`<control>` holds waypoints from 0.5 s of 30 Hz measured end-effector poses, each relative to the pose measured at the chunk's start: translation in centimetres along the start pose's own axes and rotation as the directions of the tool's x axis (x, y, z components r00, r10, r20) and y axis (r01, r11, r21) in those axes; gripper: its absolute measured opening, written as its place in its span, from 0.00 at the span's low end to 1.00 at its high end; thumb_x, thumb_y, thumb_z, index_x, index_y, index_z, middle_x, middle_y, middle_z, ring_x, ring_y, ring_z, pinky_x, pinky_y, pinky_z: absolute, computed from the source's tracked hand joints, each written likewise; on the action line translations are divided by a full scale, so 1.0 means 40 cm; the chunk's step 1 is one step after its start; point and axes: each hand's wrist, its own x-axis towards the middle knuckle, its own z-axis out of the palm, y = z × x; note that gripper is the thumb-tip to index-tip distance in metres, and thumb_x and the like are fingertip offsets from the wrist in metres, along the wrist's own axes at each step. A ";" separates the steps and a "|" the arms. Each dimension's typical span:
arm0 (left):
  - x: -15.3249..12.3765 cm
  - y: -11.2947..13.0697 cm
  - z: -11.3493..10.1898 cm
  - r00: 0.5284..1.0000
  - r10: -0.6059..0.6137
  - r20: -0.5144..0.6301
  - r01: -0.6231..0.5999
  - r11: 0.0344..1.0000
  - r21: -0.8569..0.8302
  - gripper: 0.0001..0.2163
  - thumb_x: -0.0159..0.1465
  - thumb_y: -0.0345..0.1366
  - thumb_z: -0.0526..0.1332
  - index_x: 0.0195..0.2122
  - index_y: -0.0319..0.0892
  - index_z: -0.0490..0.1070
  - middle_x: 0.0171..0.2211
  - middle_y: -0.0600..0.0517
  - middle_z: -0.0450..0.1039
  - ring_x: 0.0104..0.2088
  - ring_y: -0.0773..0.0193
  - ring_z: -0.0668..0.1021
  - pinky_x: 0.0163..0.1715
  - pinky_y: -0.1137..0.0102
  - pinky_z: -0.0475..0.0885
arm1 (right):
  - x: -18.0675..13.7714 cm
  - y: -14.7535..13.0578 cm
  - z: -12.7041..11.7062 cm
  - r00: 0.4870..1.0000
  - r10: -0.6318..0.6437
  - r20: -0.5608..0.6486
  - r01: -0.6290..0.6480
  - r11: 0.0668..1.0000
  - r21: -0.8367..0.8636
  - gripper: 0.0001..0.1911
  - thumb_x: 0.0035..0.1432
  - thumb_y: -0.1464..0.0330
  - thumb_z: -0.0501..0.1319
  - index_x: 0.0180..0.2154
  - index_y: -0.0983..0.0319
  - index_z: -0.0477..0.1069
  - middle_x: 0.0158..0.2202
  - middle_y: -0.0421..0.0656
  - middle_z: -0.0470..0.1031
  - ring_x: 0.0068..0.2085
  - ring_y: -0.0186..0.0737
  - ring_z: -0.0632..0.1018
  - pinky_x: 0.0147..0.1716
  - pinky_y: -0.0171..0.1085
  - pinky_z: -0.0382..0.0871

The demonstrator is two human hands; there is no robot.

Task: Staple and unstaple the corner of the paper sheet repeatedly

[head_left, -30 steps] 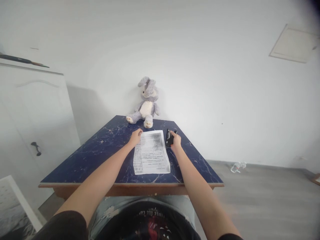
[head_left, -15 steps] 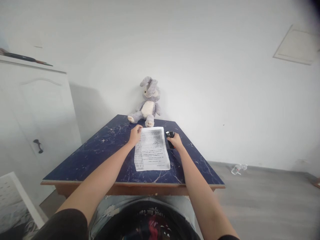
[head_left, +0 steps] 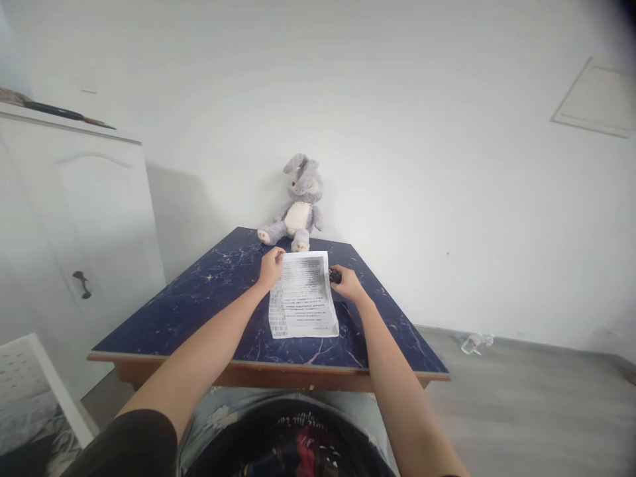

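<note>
Sheets of printed paper (head_left: 305, 298) lie on the blue marble-patterned table (head_left: 209, 285), in front of me. At their upper left corner my left hand (head_left: 271, 266) is closed, pinching the edge between thumb and fingers. My right hand (head_left: 348, 285) is wrapped round a small black stapler-like tool (head_left: 335, 275). The tool's end meets the right edge of the paper, near the top; whether the edge sits inside it I cannot tell. My fingers hide most of the tool.
A grey plush rabbit (head_left: 299, 205) sits at the table's back edge against the wall, just beyond the paper. On the left stands a white cabinet (head_left: 109, 218) with a large brush (head_left: 59, 109) on top. A clear plastic item (head_left: 477, 342) lies on the floor at right.
My right hand has turned the black tool and brought it leftward against the paper's right edge. My left hand stays on the upper left corner. The view has shifted slightly.
</note>
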 end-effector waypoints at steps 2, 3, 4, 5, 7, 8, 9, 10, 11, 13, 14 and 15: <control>0.001 -0.002 0.000 1.000 0.000 -0.010 0.000 1.000 -0.004 0.09 0.68 0.31 0.53 0.39 0.43 0.74 0.41 0.47 0.80 0.44 0.57 0.80 0.49 0.65 0.71 | -0.002 0.002 0.001 0.998 -0.030 0.060 0.033 0.998 -0.046 0.21 0.37 0.77 0.64 0.38 0.61 0.81 0.35 0.42 0.83 0.39 0.47 0.78 0.41 0.37 0.71; 0.002 -0.002 -0.001 1.000 0.003 -0.013 -0.003 1.000 -0.008 0.09 0.68 0.31 0.53 0.39 0.43 0.74 0.41 0.47 0.80 0.43 0.57 0.80 0.48 0.65 0.71 | -0.003 0.003 0.002 0.994 -0.044 0.100 0.052 0.996 -0.075 0.20 0.37 0.78 0.64 0.36 0.61 0.81 0.34 0.41 0.82 0.37 0.46 0.78 0.39 0.36 0.70; 0.003 -0.001 -0.001 1.000 0.009 -0.015 -0.009 1.000 -0.012 0.09 0.68 0.31 0.54 0.39 0.43 0.74 0.40 0.47 0.80 0.43 0.57 0.80 0.48 0.66 0.71 | -0.003 0.002 0.002 0.989 -0.051 0.137 0.065 0.993 -0.103 0.17 0.38 0.77 0.63 0.34 0.61 0.80 0.31 0.40 0.81 0.35 0.44 0.77 0.37 0.34 0.68; 0.003 0.001 -0.002 1.000 0.016 -0.015 -0.017 1.000 -0.017 0.09 0.68 0.31 0.54 0.39 0.42 0.74 0.40 0.47 0.80 0.43 0.57 0.80 0.48 0.66 0.71 | -0.004 0.001 0.002 0.985 -0.050 0.167 0.071 0.990 -0.125 0.14 0.38 0.77 0.63 0.31 0.61 0.79 0.29 0.39 0.80 0.33 0.42 0.76 0.35 0.33 0.66; 0.004 0.005 -0.003 0.999 0.031 -0.014 -0.031 0.999 -0.022 0.09 0.68 0.31 0.54 0.40 0.42 0.74 0.41 0.47 0.80 0.43 0.57 0.80 0.48 0.66 0.71 | -0.006 -0.005 0.001 0.979 -0.023 0.201 0.052 0.988 -0.142 0.09 0.38 0.77 0.63 0.26 0.61 0.75 0.24 0.37 0.76 0.29 0.38 0.72 0.31 0.32 0.63; 0.004 0.007 -0.003 0.999 0.035 -0.013 -0.035 0.999 -0.022 0.09 0.68 0.32 0.54 0.40 0.42 0.74 0.41 0.47 0.80 0.43 0.57 0.80 0.48 0.66 0.71 | -0.007 -0.009 0.000 0.977 -0.002 0.212 0.032 0.990 -0.136 0.07 0.38 0.76 0.64 0.25 0.61 0.73 0.23 0.36 0.75 0.28 0.37 0.71 0.30 0.31 0.62; 0.004 0.009 -0.003 0.999 0.035 -0.014 -0.035 0.999 -0.019 0.09 0.68 0.32 0.53 0.40 0.42 0.74 0.41 0.47 0.80 0.43 0.57 0.80 0.48 0.66 0.71 | -0.008 -0.013 -0.001 0.974 0.022 0.225 0.006 0.993 -0.122 0.07 0.38 0.75 0.66 0.25 0.61 0.72 0.22 0.35 0.74 0.27 0.36 0.71 0.30 0.31 0.62; 0.004 0.010 -0.004 0.999 0.032 -0.015 -0.032 0.999 -0.015 0.10 0.69 0.32 0.53 0.40 0.42 0.74 0.41 0.47 0.80 0.43 0.57 0.80 0.49 0.66 0.71 | -0.009 -0.016 -0.003 0.969 0.046 0.241 -0.022 0.995 -0.101 0.08 0.38 0.74 0.68 0.25 0.61 0.73 0.23 0.35 0.75 0.27 0.36 0.71 0.30 0.31 0.63; 0.003 0.011 -0.003 0.999 0.028 -0.018 -0.028 1.000 -0.011 0.10 0.69 0.32 0.53 0.40 0.43 0.74 0.41 0.47 0.80 0.43 0.57 0.80 0.49 0.65 0.71 | -0.011 -0.019 -0.004 0.963 0.068 0.259 -0.050 0.996 -0.078 0.10 0.38 0.72 0.70 0.28 0.61 0.74 0.24 0.35 0.76 0.28 0.37 0.73 0.30 0.31 0.64; 0.003 0.011 -0.003 0.999 0.023 -0.023 -0.023 1.000 -0.012 0.10 0.69 0.32 0.53 0.40 0.43 0.75 0.41 0.48 0.80 0.43 0.57 0.80 0.49 0.66 0.71 | -0.014 -0.023 -0.006 0.948 0.096 0.304 -0.092 0.995 -0.028 0.19 0.37 0.69 0.76 0.35 0.61 0.77 0.29 0.37 0.80 0.32 0.41 0.77 0.33 0.33 0.69; 0.003 0.011 -0.003 0.999 0.026 -0.023 -0.026 1.000 -0.017 0.10 0.69 0.32 0.53 0.40 0.43 0.75 0.41 0.48 0.80 0.43 0.57 0.80 0.49 0.66 0.71 | -0.015 -0.025 -0.006 0.938 0.100 0.332 -0.104 0.995 -0.006 0.24 0.36 0.67 0.78 0.40 0.61 0.77 0.32 0.39 0.82 0.35 0.44 0.79 0.35 0.35 0.71; 0.003 0.011 -0.003 0.999 0.030 -0.023 -0.030 0.999 -0.023 0.10 0.69 0.32 0.53 0.40 0.43 0.75 0.41 0.48 0.80 0.43 0.57 0.80 0.48 0.66 0.71 | -0.016 -0.025 -0.006 0.927 0.101 0.361 -0.113 0.994 0.013 0.29 0.36 0.66 0.79 0.44 0.61 0.78 0.36 0.41 0.83 0.37 0.46 0.81 0.37 0.37 0.73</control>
